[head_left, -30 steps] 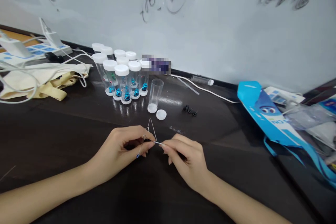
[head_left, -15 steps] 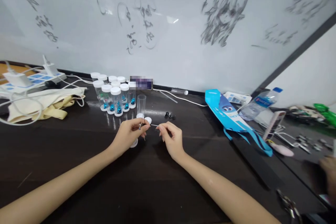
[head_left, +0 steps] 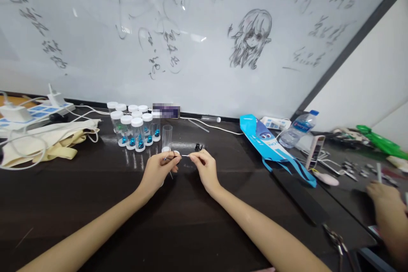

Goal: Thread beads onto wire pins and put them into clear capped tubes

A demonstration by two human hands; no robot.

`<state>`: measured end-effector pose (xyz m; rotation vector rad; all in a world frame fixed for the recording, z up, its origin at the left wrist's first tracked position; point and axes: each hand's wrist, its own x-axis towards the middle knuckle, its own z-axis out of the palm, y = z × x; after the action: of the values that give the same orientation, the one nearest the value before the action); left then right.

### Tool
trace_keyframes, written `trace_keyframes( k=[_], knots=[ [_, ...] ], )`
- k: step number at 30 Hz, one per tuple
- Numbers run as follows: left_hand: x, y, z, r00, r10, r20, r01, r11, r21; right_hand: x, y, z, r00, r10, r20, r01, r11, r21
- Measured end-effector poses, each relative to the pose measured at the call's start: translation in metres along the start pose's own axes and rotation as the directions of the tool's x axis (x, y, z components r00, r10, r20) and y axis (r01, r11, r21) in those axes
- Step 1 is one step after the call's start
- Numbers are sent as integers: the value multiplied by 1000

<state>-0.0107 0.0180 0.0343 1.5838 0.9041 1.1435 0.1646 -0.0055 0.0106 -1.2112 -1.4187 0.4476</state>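
My view has tipped up and swung right over the last second, but the hands have barely altered their pinch. I see the left hand (head_left: 157, 173) with thumb and forefinger closed together on one end of a thin wire (head_left: 185, 155), its other fingers curled loosely; the right hand (head_left: 205, 170) pinches the other end the same way. The wire spans the small gap between them, above the middle of the worktop (head_left: 181, 229). A second ago a bent loop stood up beyond the left hand; now a thin end hangs below it. I take that as the wire being turned, with the handling unfinished. Finer detail is too small for me to tell.

Just beyond the left hand stands a clear tube (head_left: 167, 136), a white cap (head_left: 176, 153) beside it, partly hidden. Small black pieces (head_left: 199, 147) lie beyond the right hand. Toward the far edge, left of centre, I have a cluster of white-capped tubes (head_left: 137, 138) with blue contents, and a cream cloth bag (head_left: 47, 140) near the far left corner. On the right lie a blue bag (head_left: 259, 136), a water bottle (head_left: 299, 128) and pliers (head_left: 334, 238); another person's hand (head_left: 389, 206) is at work there. A whiteboard (head_left: 197, 89) covered in writing rises behind the far edge.
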Motion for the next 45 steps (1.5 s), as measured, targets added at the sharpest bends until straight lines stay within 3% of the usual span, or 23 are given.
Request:
trace_keyframes(
  k=[6, 24, 45],
  knots=[
    [-2, -8, -4, 997, 14, 71, -18, 998, 56, -2, 1, -2, 997, 24, 75, -26, 999, 20],
    [1, -11, -4, 999, 16, 31, -18, 998, 60, -3, 1, -4, 992, 36, 123, -43, 997, 57],
    [0, -11, -5, 998, 42, 57, -47, 995, 88, -4, 0, -2, 977, 74, 200, -93, 992, 87]
  ],
)
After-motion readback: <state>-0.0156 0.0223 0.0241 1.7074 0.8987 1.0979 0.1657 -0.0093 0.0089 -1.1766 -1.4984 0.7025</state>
